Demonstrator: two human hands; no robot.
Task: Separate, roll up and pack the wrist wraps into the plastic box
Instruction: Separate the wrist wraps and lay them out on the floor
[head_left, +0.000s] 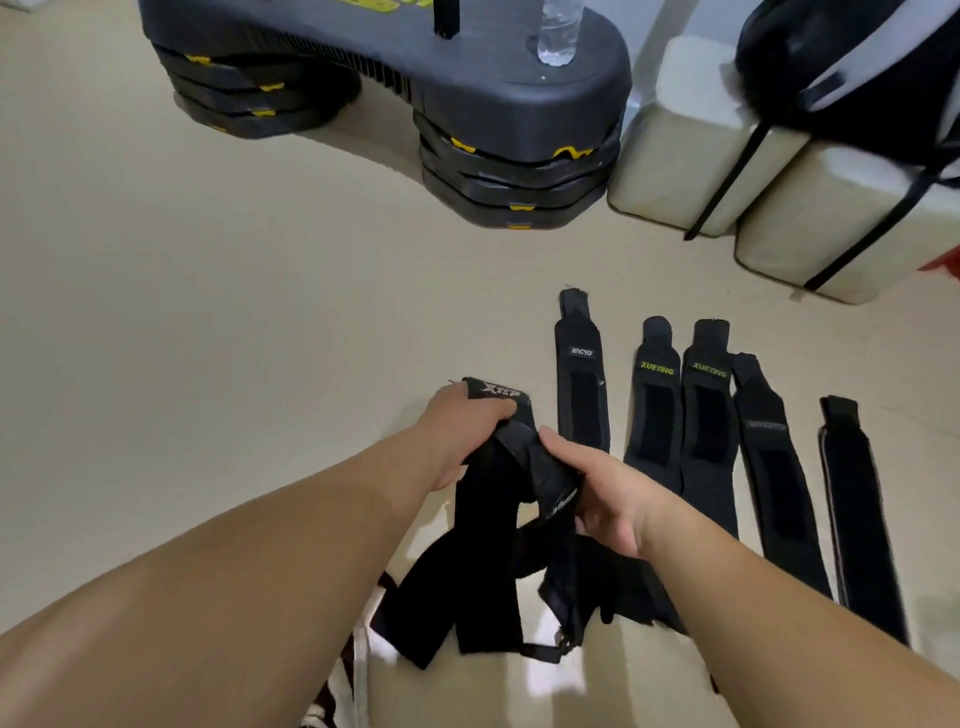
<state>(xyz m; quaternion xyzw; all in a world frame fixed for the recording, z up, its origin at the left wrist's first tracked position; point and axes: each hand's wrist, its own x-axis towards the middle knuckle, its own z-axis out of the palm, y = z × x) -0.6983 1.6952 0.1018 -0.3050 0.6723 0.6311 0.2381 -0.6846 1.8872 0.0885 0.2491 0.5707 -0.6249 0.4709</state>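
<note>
Tangled black wrist wraps (488, 561): left hand (457, 441) clenched around XTEP-labelled end (496, 391); right hand (608, 499) grasped adjoining strap (545, 467). Five flat wraps (657, 410) lay right, on floor (260, 312).

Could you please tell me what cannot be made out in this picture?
Head view:
Count of the tangled wraps: they overlap and are partly covered by the left hand and right hand.
Label on the fourth laid-out wrap: too faint.
Top of the bottle: cut off by the upper edge.
The black bag: blurred and cut off at the corner.
</note>
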